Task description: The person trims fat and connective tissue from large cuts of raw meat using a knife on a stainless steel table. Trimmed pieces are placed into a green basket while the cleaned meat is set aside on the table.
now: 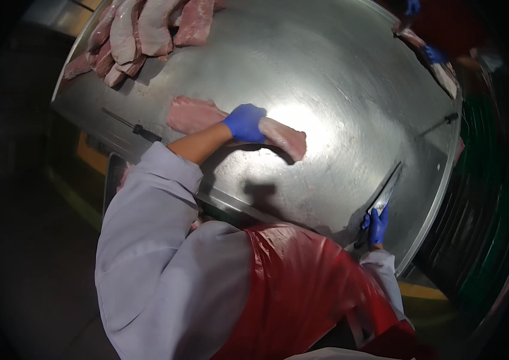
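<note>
My left hand [246,123], in a blue glove, is closed from above round the middle of a long pale-pink piece of raw pork loin [285,137]. One end of the loin sticks out to the right of my glove and the broader end lies to the left. A dark shadow shows under its right half. At the lower right, near the table's front edge, my right hand [377,227], also gloved in blue, grips a knife [390,187]. The blade points away from me, over the metal table [320,84].
Several pieces of raw meat [155,27] are heaped at the far left. A thin dark-handled tool [140,130] lies at the left edge, and another [446,119] at the right. Far right, a co-worker's blue-gloved hand [434,55] is on a long meat piece [445,80]. A tray [112,180] stands beside my left sleeve.
</note>
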Demonstrator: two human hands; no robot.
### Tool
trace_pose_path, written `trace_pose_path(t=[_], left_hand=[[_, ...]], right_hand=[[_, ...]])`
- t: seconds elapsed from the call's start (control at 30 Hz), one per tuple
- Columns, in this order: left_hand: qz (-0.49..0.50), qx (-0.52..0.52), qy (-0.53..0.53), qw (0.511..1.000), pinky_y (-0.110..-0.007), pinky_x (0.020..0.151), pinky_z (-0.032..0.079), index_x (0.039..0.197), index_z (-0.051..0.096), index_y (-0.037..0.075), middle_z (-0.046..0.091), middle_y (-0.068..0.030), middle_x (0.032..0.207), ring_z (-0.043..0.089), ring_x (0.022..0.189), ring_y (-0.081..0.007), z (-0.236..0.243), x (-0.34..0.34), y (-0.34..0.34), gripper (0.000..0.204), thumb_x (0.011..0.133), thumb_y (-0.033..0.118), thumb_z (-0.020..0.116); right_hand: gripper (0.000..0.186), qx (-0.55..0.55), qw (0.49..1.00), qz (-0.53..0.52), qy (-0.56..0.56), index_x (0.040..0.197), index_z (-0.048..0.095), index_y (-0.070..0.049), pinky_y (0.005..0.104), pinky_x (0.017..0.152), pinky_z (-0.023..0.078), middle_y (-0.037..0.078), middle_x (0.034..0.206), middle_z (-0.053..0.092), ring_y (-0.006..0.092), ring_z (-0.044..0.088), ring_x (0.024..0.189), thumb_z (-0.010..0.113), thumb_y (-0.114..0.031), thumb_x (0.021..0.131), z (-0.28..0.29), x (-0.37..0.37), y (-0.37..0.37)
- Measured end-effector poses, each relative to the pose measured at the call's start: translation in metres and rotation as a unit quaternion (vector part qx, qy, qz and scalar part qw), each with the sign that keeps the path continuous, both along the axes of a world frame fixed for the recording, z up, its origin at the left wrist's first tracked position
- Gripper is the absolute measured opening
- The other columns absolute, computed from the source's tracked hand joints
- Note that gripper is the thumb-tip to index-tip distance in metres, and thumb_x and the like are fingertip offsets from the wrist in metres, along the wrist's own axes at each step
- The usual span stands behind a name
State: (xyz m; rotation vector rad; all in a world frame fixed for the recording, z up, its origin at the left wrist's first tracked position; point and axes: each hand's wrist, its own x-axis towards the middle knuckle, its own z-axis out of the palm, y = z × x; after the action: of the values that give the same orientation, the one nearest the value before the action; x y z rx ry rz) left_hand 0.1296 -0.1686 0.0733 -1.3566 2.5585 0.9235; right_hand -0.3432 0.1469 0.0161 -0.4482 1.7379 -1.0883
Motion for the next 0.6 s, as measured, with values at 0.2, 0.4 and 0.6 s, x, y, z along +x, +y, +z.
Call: trace_pose_path(t=[0.2, 0.4, 0.6], left_hand=[[0.100, 0.134, 0.284, 0.944, -0.038, 0.071, 0.053, 0.091, 0.070, -0.005, 0.070, -0.0190, 0.081, 0.066, 0.075, -0.0239, 0.049, -0.104, 0.062, 0.045, 0.065, 0.031, 0.075], [0.233, 0.282, 0.592, 0.719, -0.031, 0.075, 0.053, 0.085, 0.065, 0.006, 0.062, -0.0025, 0.080, 0.064, 0.078, -0.0180, 0.105, -0.154, 0.134, 0.005, 0.081, 0.009, 0.063], [0.364, 0.308, 0.627, 0.616, -0.048, 0.113, 0.041, 0.134, 0.051, 0.003, 0.060, -0.0108, 0.129, 0.055, 0.125, -0.0301, 0.018, -0.172, 0.202, 0.052, 0.083, 0.006, 0.064]], right_hand=[[0.075, -0.075, 0.996, 0.006, -0.045, 0.162, 0.013, -0.021, 0.0301, 0.047, 0.047, 0.004, 0.071, 0.053, 0.0139, 0.050, 0.051, 0.052, -0.009, 0.099, 0.000, -0.021, 0.017], [0.069, -0.122, 0.987, -0.081, -0.060, 0.160, 0.023, -0.016, 0.0285, 0.048, 0.048, 0.006, 0.076, 0.057, 0.0142, 0.055, 0.055, 0.056, -0.009, 0.099, 0.016, -0.075, 0.076], [0.056, -0.166, 0.980, -0.111, 0.019, 0.148, 0.040, -0.004, 0.0256, 0.046, 0.048, 0.010, 0.086, 0.065, 0.0136, 0.061, 0.059, 0.061, -0.004, 0.097, 0.022, -0.166, 0.141]])
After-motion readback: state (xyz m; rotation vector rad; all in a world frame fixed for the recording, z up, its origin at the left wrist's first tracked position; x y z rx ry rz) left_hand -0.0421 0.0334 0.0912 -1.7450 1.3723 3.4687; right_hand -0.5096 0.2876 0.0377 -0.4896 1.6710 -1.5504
